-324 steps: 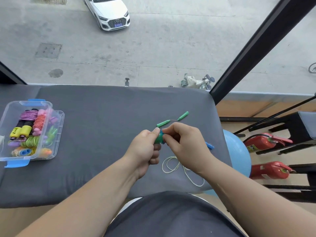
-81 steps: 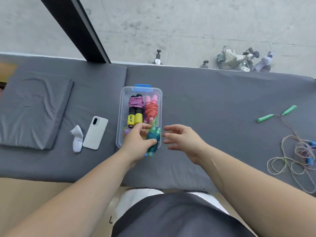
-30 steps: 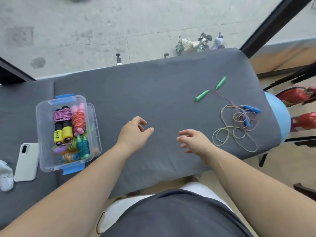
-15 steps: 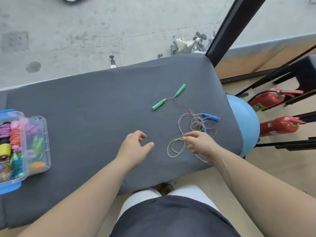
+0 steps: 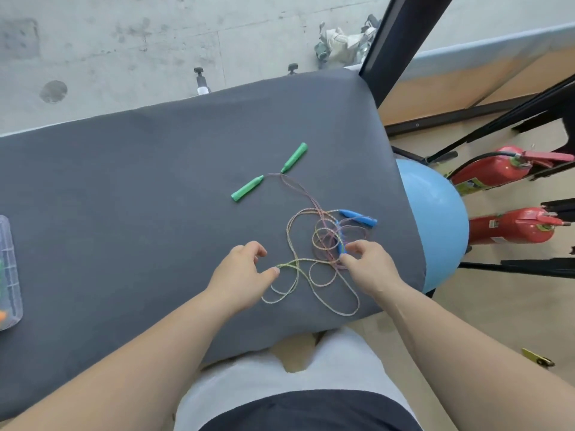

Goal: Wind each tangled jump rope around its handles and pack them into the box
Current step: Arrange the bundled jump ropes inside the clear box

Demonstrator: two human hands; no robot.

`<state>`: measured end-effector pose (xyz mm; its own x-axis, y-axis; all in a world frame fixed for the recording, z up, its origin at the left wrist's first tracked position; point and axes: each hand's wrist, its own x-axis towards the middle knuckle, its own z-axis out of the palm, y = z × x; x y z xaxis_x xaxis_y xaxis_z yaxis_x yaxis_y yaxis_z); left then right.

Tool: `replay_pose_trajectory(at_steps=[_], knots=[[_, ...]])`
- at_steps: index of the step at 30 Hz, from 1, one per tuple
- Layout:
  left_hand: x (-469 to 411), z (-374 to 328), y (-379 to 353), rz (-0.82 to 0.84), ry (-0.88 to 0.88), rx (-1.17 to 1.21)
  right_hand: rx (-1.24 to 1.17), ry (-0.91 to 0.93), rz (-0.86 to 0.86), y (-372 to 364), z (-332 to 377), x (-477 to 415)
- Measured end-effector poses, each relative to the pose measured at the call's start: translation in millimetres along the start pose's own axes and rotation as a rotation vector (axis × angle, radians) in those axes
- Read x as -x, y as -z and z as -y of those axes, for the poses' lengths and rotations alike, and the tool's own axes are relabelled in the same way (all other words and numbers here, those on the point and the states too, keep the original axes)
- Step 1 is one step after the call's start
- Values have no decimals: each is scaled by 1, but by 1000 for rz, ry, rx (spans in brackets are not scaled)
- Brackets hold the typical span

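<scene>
Two tangled jump ropes [image 5: 311, 269] lie in loops on the grey padded table [image 5: 124, 197]. One has green handles [image 5: 247, 188] lying apart at the far side. The other has blue handles: one [image 5: 357, 216] lies free at the right, the other [image 5: 340, 241] sits in the loops. My right hand [image 5: 370, 269] pinches the near end of that second blue handle between thumb and fingers. My left hand [image 5: 241, 272] hovers with relaxed fingers, its thumb tip at a rope strand. The clear plastic box [image 5: 9, 275] shows only partly at the left edge.
The table's right edge runs close to my right hand. Beyond it sit a blue ball [image 5: 435, 219] and two red fire extinguishers [image 5: 497, 172], [image 5: 513, 228] on the floor. A black post [image 5: 392, 42] rises at the table's far right corner.
The view has swung right, so the box slid to the left edge. My right hand reached into the rope pile and took the blue handle. My left hand moved up to the loops.
</scene>
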<state>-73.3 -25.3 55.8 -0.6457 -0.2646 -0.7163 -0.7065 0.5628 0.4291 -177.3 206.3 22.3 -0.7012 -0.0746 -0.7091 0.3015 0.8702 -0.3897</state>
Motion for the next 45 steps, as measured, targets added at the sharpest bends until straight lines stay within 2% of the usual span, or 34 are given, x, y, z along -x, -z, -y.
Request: replay_pose_trajectory(at_steps=[5, 9, 13, 16, 19, 22, 26, 32, 35, 42, 45], knots=[[-65, -46, -39, -14, 54, 5, 131, 134, 9, 26, -6, -75], [-123, -53, -61, -121, 146, -5, 316, 223, 149, 27, 3, -121], [-159, -44, -84, -155, 285, -97, 535, 330, 253, 12, 1, -129], [-170, -40, -97, -228, 251, -140, 554, 367, 239, 3, -11, -123], [-163, -31, -100, -267, 199, -15, 485, 382, 241, 2, -20, -116], [-130, -35, -85, -286, 188, 283, 417, 381, 203, 10, -20, -103], [-60, -54, -46, -254, 43, 440, 372, 442, 128, 19, -2, -68], [41, -73, 21, -205, -265, 445, 221, 678, 211, 20, 51, 10], [85, -79, 63, -195, -420, 390, 161, 763, 190, 13, 77, 47], [161, -59, 148, -337, -632, 166, -221, 699, 81, 8, 134, 135], [186, -44, 170, -428, -686, 109, -259, 695, 58, 2, 149, 158]])
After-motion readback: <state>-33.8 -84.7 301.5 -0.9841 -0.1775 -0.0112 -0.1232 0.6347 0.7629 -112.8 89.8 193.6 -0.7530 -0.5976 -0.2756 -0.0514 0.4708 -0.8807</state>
